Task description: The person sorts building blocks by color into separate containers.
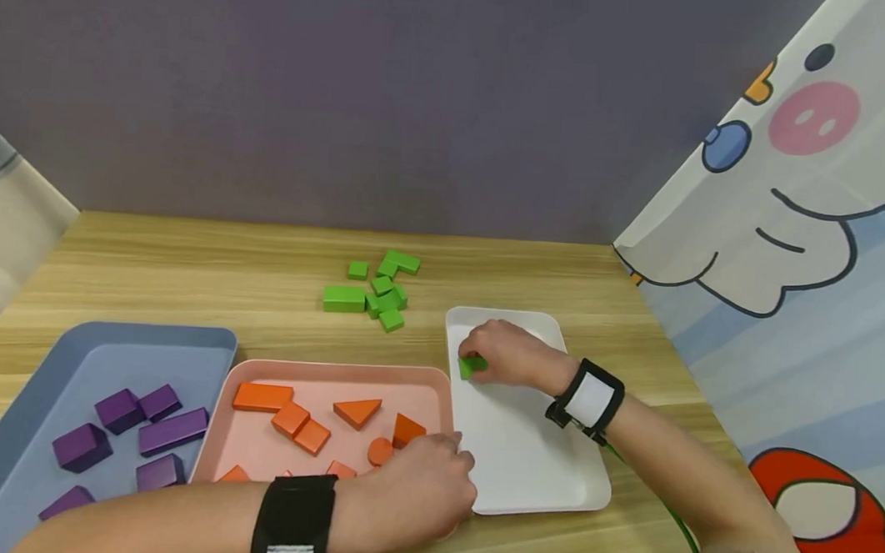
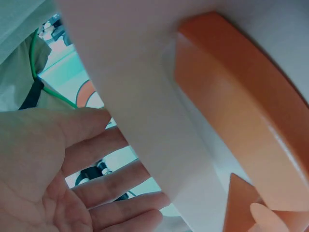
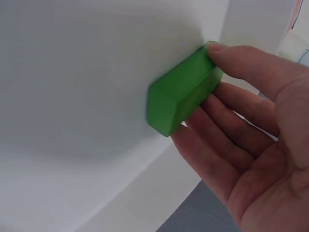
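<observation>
My right hand (image 1: 512,355) is inside the white tray (image 1: 531,456), near its far left corner. Its thumb and fingers pinch a long green block (image 3: 181,92), which lies against the tray floor in the right wrist view. Only a small part of that block shows in the head view. My left hand (image 1: 412,492) is over the near right part of the pink tray (image 1: 406,389), by the white tray's left edge. Loosely extended, its fingers reach the pink tray's rim in the left wrist view and hold nothing. Orange blocks (image 1: 263,397) of several shapes lie in the pink tray.
Several loose green blocks (image 1: 344,299) lie on the wooden table (image 1: 187,271) behind the trays. A blue tray (image 1: 161,337) with several purple blocks (image 1: 82,447) stands at the left. A grey panel (image 1: 347,96) rises behind the table, and a cartoon-printed panel (image 1: 849,248) flanks its right side.
</observation>
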`<state>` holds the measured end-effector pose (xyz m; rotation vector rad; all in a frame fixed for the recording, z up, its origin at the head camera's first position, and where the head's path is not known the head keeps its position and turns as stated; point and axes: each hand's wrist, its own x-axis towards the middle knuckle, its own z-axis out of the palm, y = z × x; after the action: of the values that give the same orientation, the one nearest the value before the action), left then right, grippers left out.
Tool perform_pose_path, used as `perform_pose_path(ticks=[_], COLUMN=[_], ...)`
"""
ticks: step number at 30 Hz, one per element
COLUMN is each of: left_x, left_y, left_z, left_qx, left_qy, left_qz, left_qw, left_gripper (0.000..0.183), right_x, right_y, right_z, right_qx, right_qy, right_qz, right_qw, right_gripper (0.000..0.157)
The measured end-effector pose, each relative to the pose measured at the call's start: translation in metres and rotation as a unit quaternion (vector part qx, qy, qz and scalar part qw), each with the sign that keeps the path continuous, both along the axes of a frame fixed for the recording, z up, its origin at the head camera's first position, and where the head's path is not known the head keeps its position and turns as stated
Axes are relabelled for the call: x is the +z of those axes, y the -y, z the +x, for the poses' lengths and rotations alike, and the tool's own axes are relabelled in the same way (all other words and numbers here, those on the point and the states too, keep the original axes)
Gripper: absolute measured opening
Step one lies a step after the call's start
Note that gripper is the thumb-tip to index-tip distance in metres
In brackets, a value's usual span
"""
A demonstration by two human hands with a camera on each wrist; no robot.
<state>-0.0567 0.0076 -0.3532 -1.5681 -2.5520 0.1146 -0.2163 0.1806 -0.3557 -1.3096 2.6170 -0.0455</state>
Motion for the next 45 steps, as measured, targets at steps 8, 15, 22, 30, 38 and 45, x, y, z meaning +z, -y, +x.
perform_pose_path(ticks=[8, 15, 22, 30, 38, 45], left_x=[0.002, 0.001, -0.001, -0.002, -0.003, 0.001], left_y=[-0.001, -0.001, -0.001, 0.0, 0.003, 0.008], left_z=[-0.001, -0.004, -0.005, -0.005, -0.004, -0.007], left_qx=[0.0, 0.002, -0.001, -0.005, -0.001, -0.009], left_qy=[0.011, 0.026, 0.052, 0.053, 0.058, 0.087], left_qz=[-0.004, 0.012, 0.031, 0.037, 0.038, 0.034], left_qw=[0.9999, 0.9996, 0.9982, 0.9979, 0.9976, 0.9956], left_gripper=[0.011, 0.009, 0.011, 0.013, 0.012, 0.009], right_x=[0.002, 0.027, 0.044, 0.046, 0.028, 0.014], right_y=[-0.002, 0.006, 0.019, 0.044, 0.078, 0.096], right_z=[-0.005, -0.027, -0.066, -0.091, -0.112, -0.13], right_qx=[0.001, -0.024, -0.041, -0.077, -0.112, -0.147], right_qy=[0.02, 0.016, 0.004, -0.006, -0.014, -0.016], right_qz=[-0.017, -0.048, -0.1, -0.094, -0.088, -0.057], right_qw=[1.0, 0.998, 0.994, 0.993, 0.99, 0.987], right_gripper=[0.01, 0.023, 0.019, 0.02, 0.026, 0.032])
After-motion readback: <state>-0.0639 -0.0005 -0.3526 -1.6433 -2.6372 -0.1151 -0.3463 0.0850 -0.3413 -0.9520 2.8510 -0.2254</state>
